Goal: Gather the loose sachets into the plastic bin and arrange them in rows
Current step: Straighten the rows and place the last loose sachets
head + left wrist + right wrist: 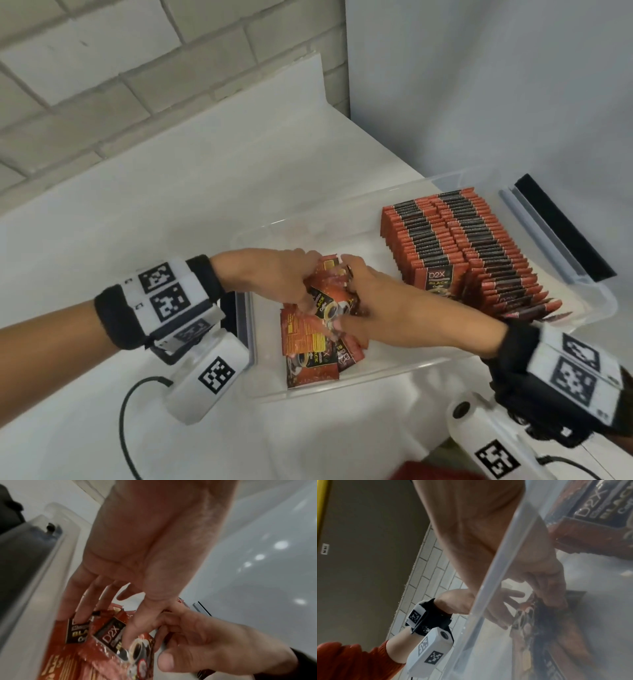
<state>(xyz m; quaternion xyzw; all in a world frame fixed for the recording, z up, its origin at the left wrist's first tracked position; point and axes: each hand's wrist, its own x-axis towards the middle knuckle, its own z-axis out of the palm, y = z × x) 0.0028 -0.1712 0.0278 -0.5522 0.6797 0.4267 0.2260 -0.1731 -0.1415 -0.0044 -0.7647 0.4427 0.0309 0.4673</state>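
Both hands, left [274, 277] and right [376, 305], grasp a bunch of sachets [329, 298] inside the bin [404, 368]. Two rows [455, 246] already stand upright at its far right end (most seem sorted); a loose pile [308, 349] remains flat.

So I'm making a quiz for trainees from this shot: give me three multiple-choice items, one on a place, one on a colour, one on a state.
1. Where do the neat rows of sachets stand?
A. On the table outside the plastic bin
B. At the bin's right end
C. At the bin's left end

2. Main colour of the sachets?
A. Blue and white
B. Green and yellow
C. Red and black

3. What are the hands doing?
A. Left hand and right hand both holding loose sachets
B. Both flat on the table
C. One lifting the bin

Answers: 1 B, the head view shows the rows there; 2 C, the wrappers show it; 3 A, fingers close round the bundle.
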